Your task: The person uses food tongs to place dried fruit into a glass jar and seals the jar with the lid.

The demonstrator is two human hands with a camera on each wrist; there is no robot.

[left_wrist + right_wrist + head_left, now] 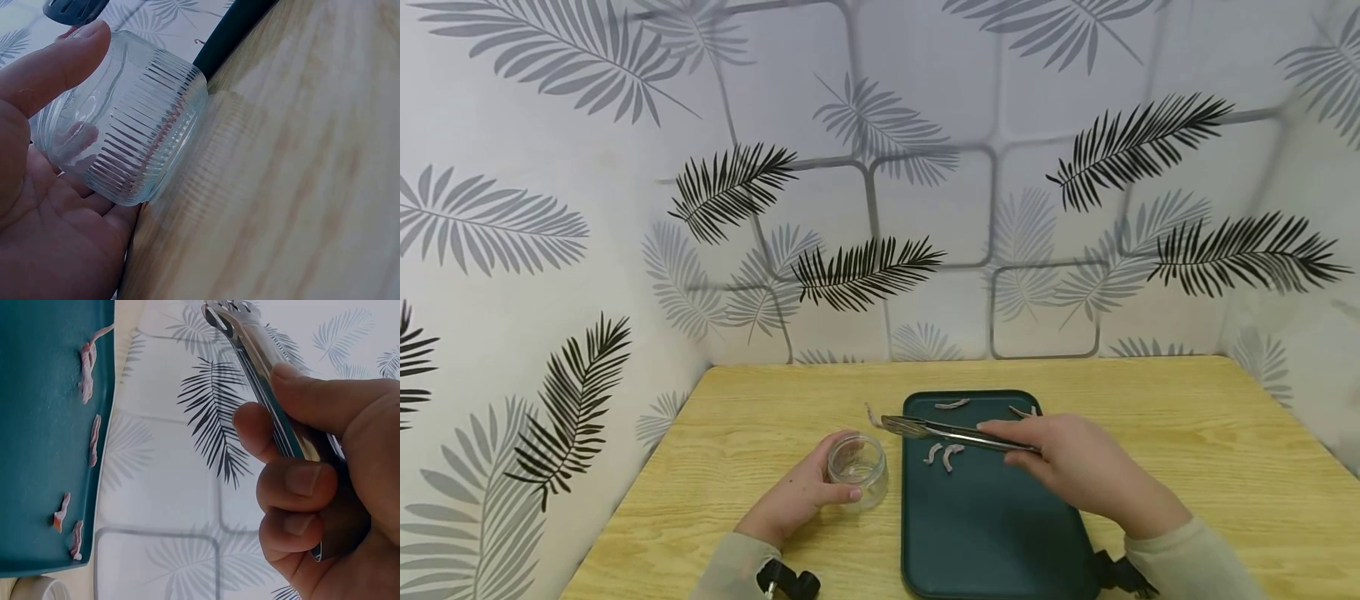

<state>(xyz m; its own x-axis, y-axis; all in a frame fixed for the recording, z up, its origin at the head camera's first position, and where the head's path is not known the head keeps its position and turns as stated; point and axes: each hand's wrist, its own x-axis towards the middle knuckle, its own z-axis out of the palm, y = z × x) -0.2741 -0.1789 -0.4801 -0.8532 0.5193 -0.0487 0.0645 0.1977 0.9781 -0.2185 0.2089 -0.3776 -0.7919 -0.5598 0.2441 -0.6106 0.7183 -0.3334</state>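
My left hand (801,492) grips a small clear glass jar (871,483) beside the left edge of a dark green tray (992,533). The jar has ribbed sides (137,131), its mouth is uncovered, and its base is right at the tabletop. With my right hand (1067,458) I hold metal tongs (955,432) above the tray, pointing left. At their tips, just above and beyond the jar, hangs a thin, pale pinkish strip (872,414). Several similar shrivelled strips (94,440) lie on the tray. The tongs' tips (75,9) appear above the jar in the left wrist view.
The tray lies on a light wood-grain table (775,408) that meets a wall (925,317) with a leaf pattern at its far edge. A white-rimmed round thing (44,590) stands beside the tray, partly cut off in the right wrist view.
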